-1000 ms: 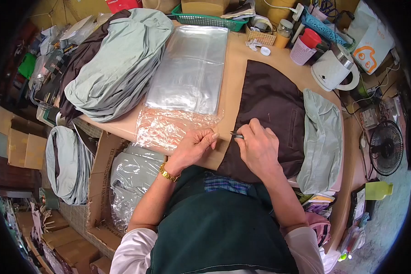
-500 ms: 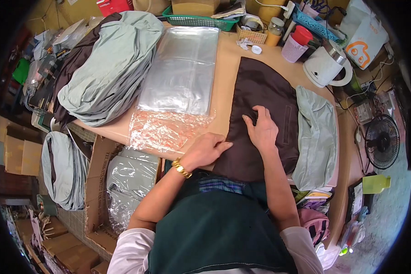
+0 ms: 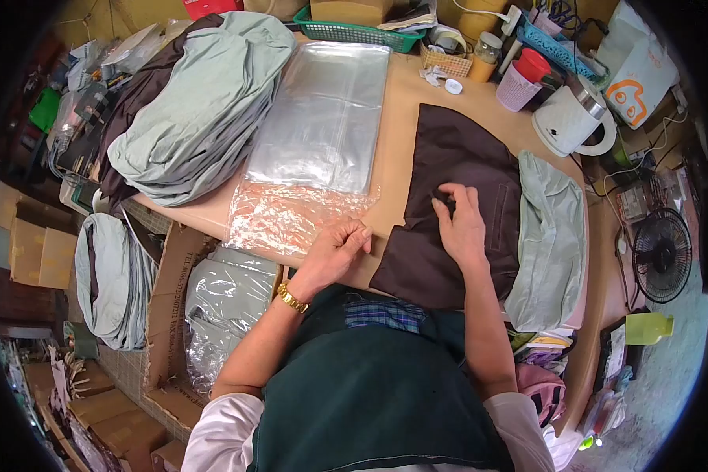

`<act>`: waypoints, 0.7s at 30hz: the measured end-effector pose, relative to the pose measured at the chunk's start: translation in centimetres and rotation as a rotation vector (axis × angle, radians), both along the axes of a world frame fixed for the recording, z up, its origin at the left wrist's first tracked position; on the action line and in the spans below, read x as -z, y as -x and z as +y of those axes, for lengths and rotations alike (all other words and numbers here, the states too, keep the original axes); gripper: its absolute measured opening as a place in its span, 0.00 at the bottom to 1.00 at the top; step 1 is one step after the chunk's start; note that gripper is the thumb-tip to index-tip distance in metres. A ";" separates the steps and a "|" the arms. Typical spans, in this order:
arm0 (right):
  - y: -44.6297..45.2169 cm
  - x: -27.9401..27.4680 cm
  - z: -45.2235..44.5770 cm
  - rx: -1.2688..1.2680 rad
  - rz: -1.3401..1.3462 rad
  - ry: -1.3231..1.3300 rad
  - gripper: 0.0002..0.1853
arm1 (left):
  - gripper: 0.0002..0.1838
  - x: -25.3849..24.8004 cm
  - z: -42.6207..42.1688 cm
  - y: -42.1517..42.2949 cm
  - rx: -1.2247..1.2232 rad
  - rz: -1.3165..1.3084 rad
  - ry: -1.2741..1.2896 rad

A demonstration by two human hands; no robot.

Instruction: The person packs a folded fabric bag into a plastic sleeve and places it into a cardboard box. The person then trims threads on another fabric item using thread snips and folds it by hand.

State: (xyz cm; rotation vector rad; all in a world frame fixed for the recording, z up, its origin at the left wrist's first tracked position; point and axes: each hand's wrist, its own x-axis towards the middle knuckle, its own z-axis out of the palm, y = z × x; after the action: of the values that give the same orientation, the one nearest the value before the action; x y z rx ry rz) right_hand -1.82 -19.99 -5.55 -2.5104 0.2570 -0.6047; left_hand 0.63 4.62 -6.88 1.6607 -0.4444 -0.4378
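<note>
Head view, from where I stand: pinkish-tan worktop spread in front of the seated-height lap and dark apron. Far left of it, a tall heap of pale green cloth. Next inward, a stack of clear plastic sleeves, flat on top, crinkled at the near end. Right of these, the dark brown cloth lies flat near the front edge, a step in its left side, a stitched slot toward its right. Pale green piece lies along its right side. White kettle stands behind. Right hand over the brown cloth, thumb and fingers bent; something dark at the tips, cannot tell what, nor whether they close on it. Left hand just left of the cloth, fingers curled together, thumb against them; contents hidden. Gold watch on that wrist. Smallest noted: a white cap behind the cloth.
</note>
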 end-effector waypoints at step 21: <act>3.7 -7.0 6.5 -0.365 0.024 0.271 0.18 | 0.18 -2.2 0.0 0.7 0.033 0.103 0.111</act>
State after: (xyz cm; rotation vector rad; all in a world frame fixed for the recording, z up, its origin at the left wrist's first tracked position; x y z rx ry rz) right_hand -5.51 -13.45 1.47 -2.7275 -0.2897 -0.4855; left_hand -0.10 4.61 -4.69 1.5186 -0.4123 -0.5117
